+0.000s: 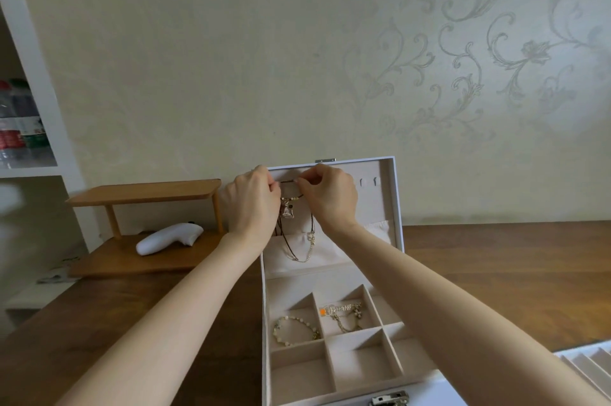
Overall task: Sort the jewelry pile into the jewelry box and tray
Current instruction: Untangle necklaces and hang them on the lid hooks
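Hands (253,207) on necklace (287,211) — (jewelry box lid (370,203))

Desk (496,273) R of box lid (395,200): free passage. L side obstructed by wooden stand (145,192). Tray (588,362) crowds near-R corner.

Tray (590,362) half beyond the right edge, bottles (20,122) at left blurred

Home, lived-in room. Cream wallpaper (463,58) with silvery scroll-and-flower pattern. Dark wooden table (496,256) standing against wall. Small two-level wooden stand (145,194) on table, white handheld device (168,238) on lower level. White shelf unit (33,170) at left edge, holding plastic bottles (20,127) with red and green labels. Open jewelry box (394,207) on table, bracelet (296,331) inside.
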Motion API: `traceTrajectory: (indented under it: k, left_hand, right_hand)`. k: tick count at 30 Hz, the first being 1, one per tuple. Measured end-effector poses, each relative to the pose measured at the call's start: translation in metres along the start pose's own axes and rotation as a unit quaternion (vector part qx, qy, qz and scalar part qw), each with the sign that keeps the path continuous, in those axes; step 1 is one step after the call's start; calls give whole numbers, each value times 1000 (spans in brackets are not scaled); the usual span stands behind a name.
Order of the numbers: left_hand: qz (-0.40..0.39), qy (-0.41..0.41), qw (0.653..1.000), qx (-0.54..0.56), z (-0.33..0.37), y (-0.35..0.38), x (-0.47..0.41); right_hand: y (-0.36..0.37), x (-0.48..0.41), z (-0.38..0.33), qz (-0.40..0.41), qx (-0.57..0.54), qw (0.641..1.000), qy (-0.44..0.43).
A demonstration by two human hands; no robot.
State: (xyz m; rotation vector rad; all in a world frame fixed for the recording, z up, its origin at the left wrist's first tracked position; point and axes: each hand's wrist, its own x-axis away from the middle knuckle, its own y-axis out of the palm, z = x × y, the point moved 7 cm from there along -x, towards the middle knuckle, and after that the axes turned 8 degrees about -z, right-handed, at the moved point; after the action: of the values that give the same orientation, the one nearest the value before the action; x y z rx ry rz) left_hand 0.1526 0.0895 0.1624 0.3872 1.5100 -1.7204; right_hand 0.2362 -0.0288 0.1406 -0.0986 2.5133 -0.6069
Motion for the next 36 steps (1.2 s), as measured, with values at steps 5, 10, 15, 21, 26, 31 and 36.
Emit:
traceTrajectory:
  k: [5,10,15,21,26,31,36]
  left_hand:
    - [-1,20,999,-25,6,3,3]
    - [-43,28,996,-73,10,14,2]
    - [-65,45,993,-92,11,16,-1]
    - [-69,94,984,-135,21,10,3]
    - [-93,112,981,-126,21,10,3]
    - [-97,120,985,-74,17,14,5]
    - [-84,113,990,-19,13,12,3]
  right_hand:
    - [6,0,-1,1,25,1000,-6]
    - [8,-1,-2,-8,59,998,-18]
    - [7,-2,-8,-21,78,995,-67]
    - [4,15,-26,36,105,956,-270]
    - [10,18,-24,17,137,944,-298]
    - [17,10,-20,-31,139,950,-278]
    - [13,14,-22,-41,126,952,-278]
